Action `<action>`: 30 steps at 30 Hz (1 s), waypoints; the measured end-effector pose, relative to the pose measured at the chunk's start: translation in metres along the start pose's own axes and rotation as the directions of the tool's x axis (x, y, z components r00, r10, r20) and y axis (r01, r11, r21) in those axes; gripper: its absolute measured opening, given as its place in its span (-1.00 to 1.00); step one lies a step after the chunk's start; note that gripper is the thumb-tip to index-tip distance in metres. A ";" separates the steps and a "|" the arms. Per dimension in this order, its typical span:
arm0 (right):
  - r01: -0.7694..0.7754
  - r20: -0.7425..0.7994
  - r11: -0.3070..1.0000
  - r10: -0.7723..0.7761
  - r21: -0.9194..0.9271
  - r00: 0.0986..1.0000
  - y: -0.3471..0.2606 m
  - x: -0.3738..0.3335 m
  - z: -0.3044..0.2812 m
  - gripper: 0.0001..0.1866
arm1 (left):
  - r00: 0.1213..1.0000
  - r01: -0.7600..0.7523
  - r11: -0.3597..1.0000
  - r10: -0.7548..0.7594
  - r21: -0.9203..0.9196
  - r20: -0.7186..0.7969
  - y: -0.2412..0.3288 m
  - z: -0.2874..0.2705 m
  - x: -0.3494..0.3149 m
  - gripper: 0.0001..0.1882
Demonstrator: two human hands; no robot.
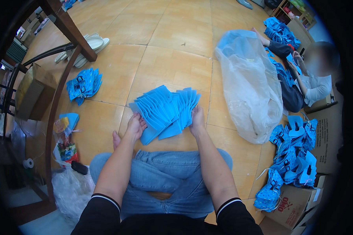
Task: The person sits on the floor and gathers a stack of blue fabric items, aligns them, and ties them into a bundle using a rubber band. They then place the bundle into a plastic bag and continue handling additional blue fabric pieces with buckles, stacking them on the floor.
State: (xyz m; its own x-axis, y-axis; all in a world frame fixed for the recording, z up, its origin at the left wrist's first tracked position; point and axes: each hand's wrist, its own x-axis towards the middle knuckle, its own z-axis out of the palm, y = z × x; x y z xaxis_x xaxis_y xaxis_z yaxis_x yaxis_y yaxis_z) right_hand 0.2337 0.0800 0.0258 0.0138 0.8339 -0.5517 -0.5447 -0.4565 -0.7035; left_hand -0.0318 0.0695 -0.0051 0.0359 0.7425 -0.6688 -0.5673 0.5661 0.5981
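In front of my crossed legs, two overlapping fanned stacks of blue sheets [157, 109] rest on or just above the tiled floor; I cannot tell which. My left hand [136, 126] is at the near left edge of the sheets, its fingers curled against them. On the opposite side, my right hand [197, 118] grips the right edge of the fan, some of its fingers hidden. The sheets look thin and flat, their edges stepped one behind another.
A large translucent plastic bag [249, 90] lies to the right, near a seated person [315, 84] handling blue pieces. Patterned blue bundles [290, 152] are heaped by cardboard boxes [290, 205]. Leftward are another blue bundle [84, 84], sandals [92, 44] and a wooden frame [66, 27].
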 end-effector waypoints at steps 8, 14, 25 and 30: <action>-0.083 0.276 0.886 0.230 -0.457 0.933 -0.007 -0.045 0.047 -0.47 | 0.982 0.019 0.999 -0.013 -0.030 0.190 0.003 0.007 -0.004 -0.56; -0.071 0.235 0.820 0.245 -0.568 0.940 -0.011 -0.074 0.046 -0.68 | 0.918 0.259 0.965 -0.230 -0.050 0.322 0.003 0.014 -0.015 -0.61; -0.227 0.015 0.940 0.238 -0.254 0.971 0.002 -0.044 0.035 -0.67 | 0.990 0.054 0.980 -0.027 -0.190 0.140 -0.007 -0.010 0.016 -0.66; -0.303 0.102 0.950 0.310 -0.074 0.945 -0.003 -0.026 0.022 -0.80 | 0.990 0.069 0.956 -0.031 -0.284 0.134 0.000 -0.026 0.030 -0.58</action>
State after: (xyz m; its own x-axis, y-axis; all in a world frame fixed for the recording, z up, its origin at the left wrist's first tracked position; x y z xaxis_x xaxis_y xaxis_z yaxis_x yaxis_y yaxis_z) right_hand 0.2165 0.0663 0.0518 -0.2408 0.6784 -0.6941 -0.4592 -0.7097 -0.5343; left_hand -0.0521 0.0828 -0.0364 0.1638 0.7657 -0.6220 -0.7739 0.4907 0.4003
